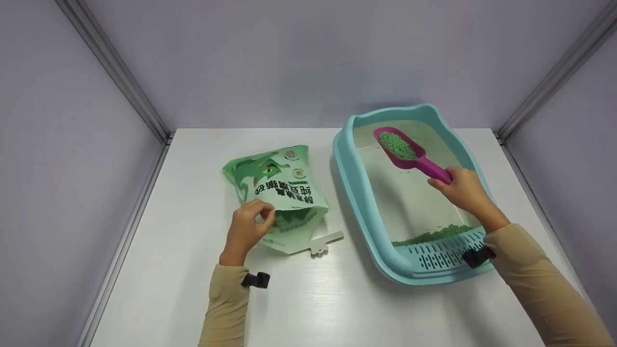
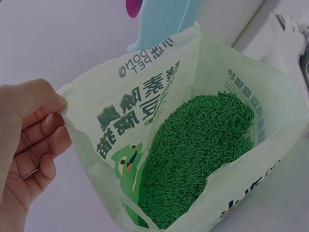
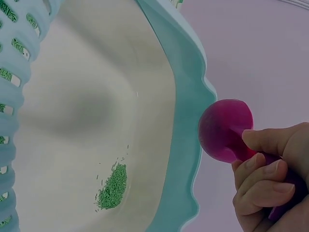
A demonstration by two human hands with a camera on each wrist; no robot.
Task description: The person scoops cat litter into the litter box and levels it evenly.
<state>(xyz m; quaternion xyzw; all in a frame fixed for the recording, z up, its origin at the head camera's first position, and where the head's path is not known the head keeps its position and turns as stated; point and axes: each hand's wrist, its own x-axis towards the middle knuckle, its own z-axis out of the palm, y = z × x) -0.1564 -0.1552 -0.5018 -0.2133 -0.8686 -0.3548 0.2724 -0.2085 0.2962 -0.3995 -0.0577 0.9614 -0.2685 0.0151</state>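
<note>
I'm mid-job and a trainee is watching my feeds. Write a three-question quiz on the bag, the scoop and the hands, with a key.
1. True or false: the cat litter bag is closed at its mouth.
2. Multiple choice: what is in the magenta scoop?
A) Nothing
B) Green litter pellets
C) Water
3. Fill in: the scoop's handle is gripped by the ____.

Key:
1. False: the mouth is open, and the left hand pinches its edge.
2. B
3. Right hand
</note>
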